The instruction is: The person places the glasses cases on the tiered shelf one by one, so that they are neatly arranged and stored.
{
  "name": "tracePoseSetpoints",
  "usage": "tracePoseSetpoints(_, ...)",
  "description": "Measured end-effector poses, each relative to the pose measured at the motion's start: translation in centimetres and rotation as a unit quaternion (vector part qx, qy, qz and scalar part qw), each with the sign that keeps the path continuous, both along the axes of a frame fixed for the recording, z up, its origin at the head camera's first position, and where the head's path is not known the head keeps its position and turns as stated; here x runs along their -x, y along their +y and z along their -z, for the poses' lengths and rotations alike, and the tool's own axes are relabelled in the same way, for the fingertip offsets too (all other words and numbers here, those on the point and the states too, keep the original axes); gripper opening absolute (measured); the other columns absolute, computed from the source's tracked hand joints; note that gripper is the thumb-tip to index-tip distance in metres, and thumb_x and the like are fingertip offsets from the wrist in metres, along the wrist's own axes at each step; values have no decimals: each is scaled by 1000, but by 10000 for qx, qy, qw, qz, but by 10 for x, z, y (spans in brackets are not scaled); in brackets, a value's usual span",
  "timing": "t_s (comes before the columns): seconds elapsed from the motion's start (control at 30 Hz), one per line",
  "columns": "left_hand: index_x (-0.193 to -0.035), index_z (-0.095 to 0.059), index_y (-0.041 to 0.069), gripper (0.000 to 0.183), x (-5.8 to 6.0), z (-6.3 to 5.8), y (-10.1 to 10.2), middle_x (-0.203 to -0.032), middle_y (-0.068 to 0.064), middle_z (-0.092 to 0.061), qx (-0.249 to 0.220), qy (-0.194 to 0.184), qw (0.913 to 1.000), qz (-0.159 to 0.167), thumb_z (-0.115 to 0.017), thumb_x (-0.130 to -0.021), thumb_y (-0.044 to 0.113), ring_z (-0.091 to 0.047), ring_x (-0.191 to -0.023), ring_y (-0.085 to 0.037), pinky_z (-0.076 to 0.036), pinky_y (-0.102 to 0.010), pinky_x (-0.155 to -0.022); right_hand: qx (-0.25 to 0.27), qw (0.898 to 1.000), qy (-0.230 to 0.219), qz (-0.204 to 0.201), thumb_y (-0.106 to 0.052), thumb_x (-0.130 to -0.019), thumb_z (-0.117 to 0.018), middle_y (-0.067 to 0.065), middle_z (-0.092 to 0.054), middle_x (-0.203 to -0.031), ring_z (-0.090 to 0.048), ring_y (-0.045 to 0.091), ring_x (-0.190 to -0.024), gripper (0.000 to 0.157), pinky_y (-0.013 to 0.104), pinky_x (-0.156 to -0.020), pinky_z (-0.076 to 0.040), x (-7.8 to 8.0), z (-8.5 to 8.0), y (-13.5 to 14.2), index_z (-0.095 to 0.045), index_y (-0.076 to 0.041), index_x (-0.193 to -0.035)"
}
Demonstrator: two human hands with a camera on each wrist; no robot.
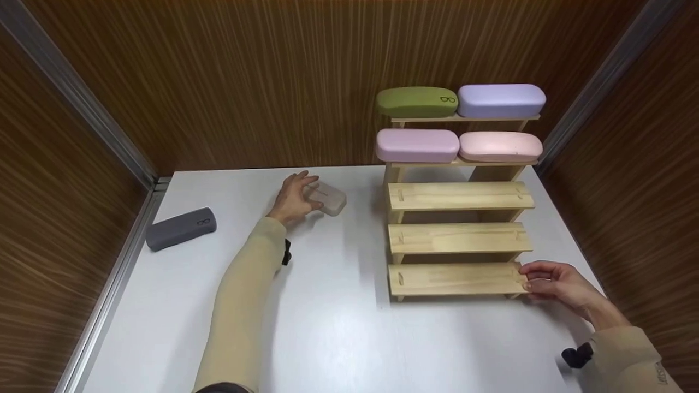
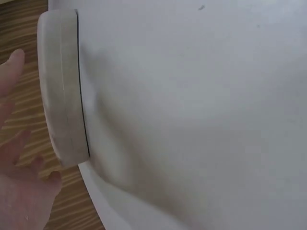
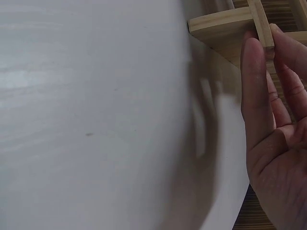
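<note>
Around the left end of a beige glasses case (image 1: 331,198) on the white table, my left hand (image 1: 295,199) spreads its fingers. In the left wrist view, the case (image 2: 64,88) stands apart from those fingers (image 2: 12,72). My right hand (image 1: 562,286) pinches the right end of the lowest board of a stepped wooden display rack (image 1: 458,279). The right wrist view has the thumb (image 3: 254,81) on one side of the board's end (image 3: 261,26) and fingers on the other.
Green (image 1: 416,102) and lavender (image 1: 501,101) glasses cases sit on the rack's top step. Mauve (image 1: 418,146) and pink (image 1: 501,146) ones lie one step below. A dark grey case (image 1: 181,228) lies at the table's left. Wood-grain panels (image 1: 262,82) enclose the table.
</note>
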State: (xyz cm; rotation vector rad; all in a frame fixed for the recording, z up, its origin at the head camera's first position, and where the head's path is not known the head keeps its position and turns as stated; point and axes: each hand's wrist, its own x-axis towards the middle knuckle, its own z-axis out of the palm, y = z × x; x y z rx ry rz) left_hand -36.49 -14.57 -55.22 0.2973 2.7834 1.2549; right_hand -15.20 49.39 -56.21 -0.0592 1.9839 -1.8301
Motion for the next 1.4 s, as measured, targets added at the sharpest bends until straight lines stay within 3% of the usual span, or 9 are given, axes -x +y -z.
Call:
tracePoseSetpoints(0.17, -162, -60, 12, 81, 2, -4, 9, -186, -13, -34, 382, -44, 9988, 307, -92, -88, 23, -10, -178, -44, -6, -65, -144, 93, 10000, 5, -24, 12, -104, -64, -11, -84, -114, -80, 7, -96, 39, 27, -80, -70, 1, 1, -1, -82, -18, -121)
tracePoseSetpoints(0.33, -158, -65, 14, 73, 5, -3, 17, -181, -16, -43, 854, 51, 9947, 567, -89, -90, 26, -13, -177, -47, -3, -68, -143, 144, 9999, -19, -88, 12, -105, -64, -10, -84, -114, -81, 9, -97, 39, 30, -82, -70, 1, 0, 0, -82, -19, -121)
tracePoseSetpoints(0.57, -151, -73, 18, 59, 4, 2, 20, -179, -12, -47, 1138, 32, 9927, 408, -83, -92, 20, -18, -176, -45, -3, -71, -142, 147, 9998, 9, -113, 11, -105, -64, -9, -84, -114, -83, 10, -98, 38, 32, -84, -71, 0, -2, 0, -81, -18, -122)
tracePoseSetpoints(0.97, -151, -73, 24, 58, -4, 2, 16, -165, -12, -59, 1634, 254, 9853, 432, -77, -97, 3, -41, -160, -41, -24, -64, -138, 182, 9998, -7, -117, 13, -104, -65, -9, -84, -115, -81, 11, -98, 38, 33, -84, -71, -1, 1, 0, -81, -17, -122)
tracePoseSetpoints(1.2, -155, -70, 27, 63, -15, 4, 6, -155, -12, -60, 1653, 175, 9852, 418, -82, -96, 10, -52, -146, -35, -33, -59, -133, 245, 9996, -12, -111, 14, -103, -65, -7, -84, -114, -81, 11, -101, 39, 34, -86, -71, 0, 1, 1, -80, -15, -123)
tracePoseSetpoints(1.4, -155, -70, 25, 63, -23, 7, -6, -162, -11, -62, 1473, 170, 9873, 562, -82, -95, 13, -55, -150, -37, -37, -60, -131, 239, 9996, -37, -122, 14, -103, -65, -7, -84, -114, -81, 10, -102, 39, 34, -86, -71, 0, 2, 1, -81, -15, -123)
